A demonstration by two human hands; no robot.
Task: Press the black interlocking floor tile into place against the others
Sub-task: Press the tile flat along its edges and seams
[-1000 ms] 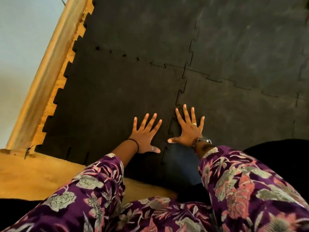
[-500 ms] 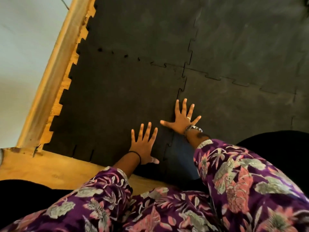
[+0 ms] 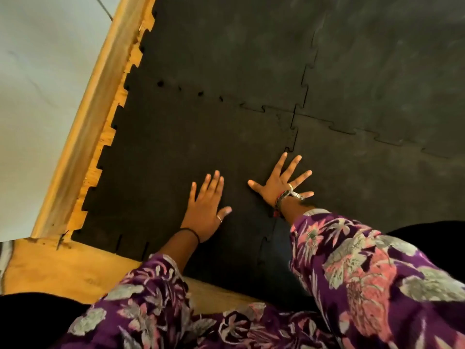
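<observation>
The black interlocking floor tile (image 3: pixel 176 152) lies at the near left, its toothed edges meeting the tile behind it (image 3: pixel 226 46) and the tile to its right (image 3: pixel 377 177). My left hand (image 3: pixel 206 210) rests flat on this tile, fingers together and pointing away from me. My right hand (image 3: pixel 281 185) lies flat with fingers spread, right on the jigsaw seam between the near-left tile and its right neighbour. Both palms are down and hold nothing. Small gaps show along the far seam at the left (image 3: pixel 161 83).
A wooden skirting board (image 3: pixel 95 109) runs along the tile's left teeth, with a pale wall (image 3: pixel 37 84) beyond it. Bare wooden floor (image 3: pixel 63 268) lies at the near left. My patterned purple sleeves (image 3: pixel 352 273) fill the foreground.
My right hand has slid farther along the seam, away from me, and spread its fingers. My left hand has stayed flat on the tile, with its fingers drawn closer together.
</observation>
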